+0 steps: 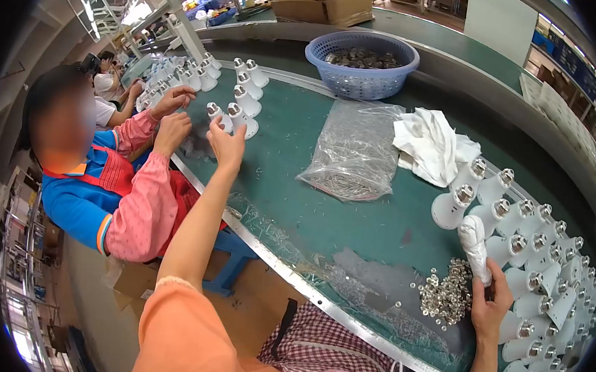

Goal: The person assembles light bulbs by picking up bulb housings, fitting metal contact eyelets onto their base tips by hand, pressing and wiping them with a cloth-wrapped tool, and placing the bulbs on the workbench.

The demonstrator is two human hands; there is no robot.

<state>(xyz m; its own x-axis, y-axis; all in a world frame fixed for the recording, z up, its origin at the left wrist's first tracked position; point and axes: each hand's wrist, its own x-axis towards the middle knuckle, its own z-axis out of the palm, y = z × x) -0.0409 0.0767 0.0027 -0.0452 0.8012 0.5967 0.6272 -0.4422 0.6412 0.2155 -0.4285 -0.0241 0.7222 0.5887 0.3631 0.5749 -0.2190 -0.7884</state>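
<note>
My left hand (226,145) reaches across the table, its fingers closed at the lower edge of a white bulb housing (220,117) with a metal screw cap. A second bulb housing (243,121) stands upright right beside my thumb. The fingertips are partly hidden against the white bodies. My right hand (490,300) is closed around the lower end of a white-wrapped tool (472,243), held upright; what lies under the wrapping is hidden. A pile of small metal caps (446,293) lies just left of this hand.
Many bulb housings (533,282) crowd the right side. A clear bag of thin metal pins (352,155), a white cloth (433,146) and a blue basket of parts (361,80) lie beyond. A co-worker (105,172) sits at left, hands near more housings (248,82).
</note>
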